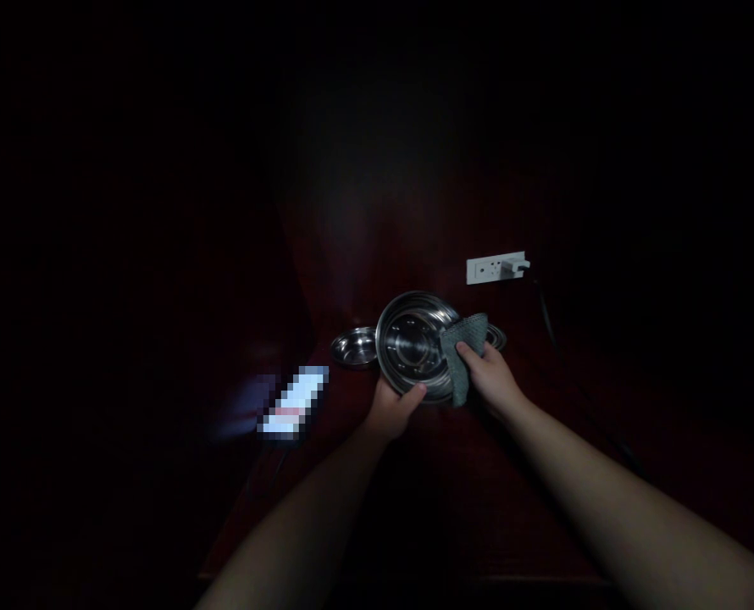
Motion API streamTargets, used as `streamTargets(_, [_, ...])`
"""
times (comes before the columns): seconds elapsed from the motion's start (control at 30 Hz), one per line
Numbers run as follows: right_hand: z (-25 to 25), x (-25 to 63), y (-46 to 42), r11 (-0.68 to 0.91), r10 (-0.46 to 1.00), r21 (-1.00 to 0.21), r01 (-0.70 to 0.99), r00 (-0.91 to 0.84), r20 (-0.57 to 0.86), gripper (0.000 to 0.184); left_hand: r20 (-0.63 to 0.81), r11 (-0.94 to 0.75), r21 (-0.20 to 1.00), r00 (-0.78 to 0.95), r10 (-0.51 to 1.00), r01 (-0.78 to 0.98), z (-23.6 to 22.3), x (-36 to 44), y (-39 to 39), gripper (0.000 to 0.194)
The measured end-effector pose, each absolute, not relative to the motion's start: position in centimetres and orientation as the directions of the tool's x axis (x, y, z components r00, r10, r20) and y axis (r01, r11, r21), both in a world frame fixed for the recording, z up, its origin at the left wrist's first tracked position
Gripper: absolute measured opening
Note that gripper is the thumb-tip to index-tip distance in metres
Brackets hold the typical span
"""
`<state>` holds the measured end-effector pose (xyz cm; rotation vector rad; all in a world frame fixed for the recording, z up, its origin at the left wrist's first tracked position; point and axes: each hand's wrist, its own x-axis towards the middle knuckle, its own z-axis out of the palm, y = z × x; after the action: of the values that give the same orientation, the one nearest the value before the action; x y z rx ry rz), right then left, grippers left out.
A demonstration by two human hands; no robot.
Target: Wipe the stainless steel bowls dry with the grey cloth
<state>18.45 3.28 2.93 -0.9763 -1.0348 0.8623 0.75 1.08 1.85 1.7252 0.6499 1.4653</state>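
A shiny metal bowl (412, 339) is tilted with its inside toward me. My left hand (395, 408) grips its lower rim, thumb on the inner side and the other fingers hidden behind. Folded over the bowl's right rim is a grey-green cloth (469, 339). My right hand (488, 373) pinches that cloth against the rim, with the thumb in front. Behind the bowl on the left, a second metal bowl (353, 347) rests on the dark red table. Part of another metal dish (496, 337) shows just behind my right hand.
A lit, pixelated screen (294, 402) lies at the table's left side, with a thin cable near it. On the back surface sits a white power socket (482, 269) with a plug (515, 268) in it. A dark cable (547, 318) runs down at the right. The surroundings are very dark.
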Motion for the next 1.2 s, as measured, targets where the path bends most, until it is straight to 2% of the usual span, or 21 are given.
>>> streamTargets(0.57, [2.87,18.16,2.98,0.324,0.923,-0.946,0.014,0.217,0.319,0.033,0.581,-0.566,0.814,0.210,0.786,-0.135,1.72,0.87,1.18,0.050])
streamTargets(1.2, [2.98,18.17,2.73,0.286,0.944,-0.958,0.028,0.166,0.287,0.031,0.574,-0.561,0.819,0.189,0.797,-0.122,1.81,0.94,1.18,0.049])
